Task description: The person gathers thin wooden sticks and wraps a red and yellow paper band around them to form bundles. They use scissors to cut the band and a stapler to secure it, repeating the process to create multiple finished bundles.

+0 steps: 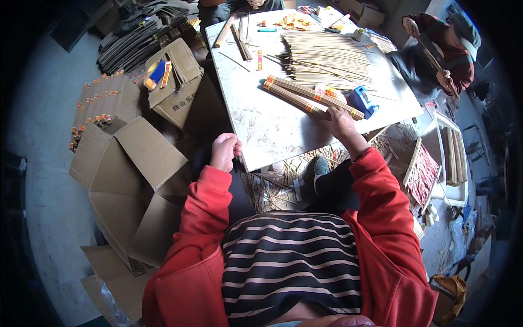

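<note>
Two bundles of thin brown incense sticks, banded with red and yellow labels, lie slantwise on the white table. My right hand [340, 125] has its fingers closed at the near end of the front bundle [294, 100]. The back bundle [321, 97] rests right beside it, its near end just past my fingers. A blue tape dispenser [362, 102] stands to the right of that end. Off the table's left corner, my left hand [225, 152] is raised with its fingers curled together; whatever they may hold is too small or hidden to make out.
Loose incense sticks [327, 60] cover the far part of the table [256, 122]. An open cardboard box [120, 174] stands at my left, near stacked labelled bundles [98, 106]. Sticks litter the floor [278, 188]. Another person [449, 52] holds sticks at the far right.
</note>
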`<state>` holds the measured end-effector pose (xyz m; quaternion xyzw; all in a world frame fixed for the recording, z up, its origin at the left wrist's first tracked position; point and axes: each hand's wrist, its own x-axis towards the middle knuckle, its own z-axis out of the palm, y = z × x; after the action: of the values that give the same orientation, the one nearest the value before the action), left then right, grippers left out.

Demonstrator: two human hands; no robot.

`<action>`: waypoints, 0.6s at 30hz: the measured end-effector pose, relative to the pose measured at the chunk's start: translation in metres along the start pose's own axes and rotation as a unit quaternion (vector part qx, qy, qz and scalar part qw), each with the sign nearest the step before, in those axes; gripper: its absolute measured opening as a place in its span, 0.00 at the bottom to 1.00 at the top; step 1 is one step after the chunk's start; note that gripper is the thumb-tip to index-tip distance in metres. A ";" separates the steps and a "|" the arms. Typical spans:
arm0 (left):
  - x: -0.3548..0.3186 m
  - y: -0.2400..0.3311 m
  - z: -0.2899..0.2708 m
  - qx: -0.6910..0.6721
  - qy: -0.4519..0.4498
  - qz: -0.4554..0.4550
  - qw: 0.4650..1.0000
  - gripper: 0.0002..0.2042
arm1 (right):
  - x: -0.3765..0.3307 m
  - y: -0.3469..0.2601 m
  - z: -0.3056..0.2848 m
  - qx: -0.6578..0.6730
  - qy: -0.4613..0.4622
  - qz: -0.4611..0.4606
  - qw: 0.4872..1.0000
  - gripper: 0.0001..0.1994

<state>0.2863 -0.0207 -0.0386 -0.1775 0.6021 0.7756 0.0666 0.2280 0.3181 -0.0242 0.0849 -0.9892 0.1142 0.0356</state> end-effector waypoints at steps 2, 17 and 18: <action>0.002 -0.002 0.002 -0.001 0.001 0.006 1.000 0.03 | -0.003 -0.001 -0.004 0.003 -0.012 -0.001 1.000 0.18; 0.002 -0.005 0.003 -0.031 -0.014 0.039 0.999 0.04 | -0.038 -0.041 -0.043 0.400 -0.100 -0.014 0.911 0.17; 0.002 -0.006 0.002 -0.034 -0.018 0.042 0.998 0.04 | -0.042 -0.047 -0.045 0.463 -0.118 0.004 0.879 0.17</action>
<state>0.2861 -0.0176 -0.0448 -0.1404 0.5814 0.8005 0.0385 0.2797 0.2898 0.0258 0.1009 -0.8208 0.5481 -0.1249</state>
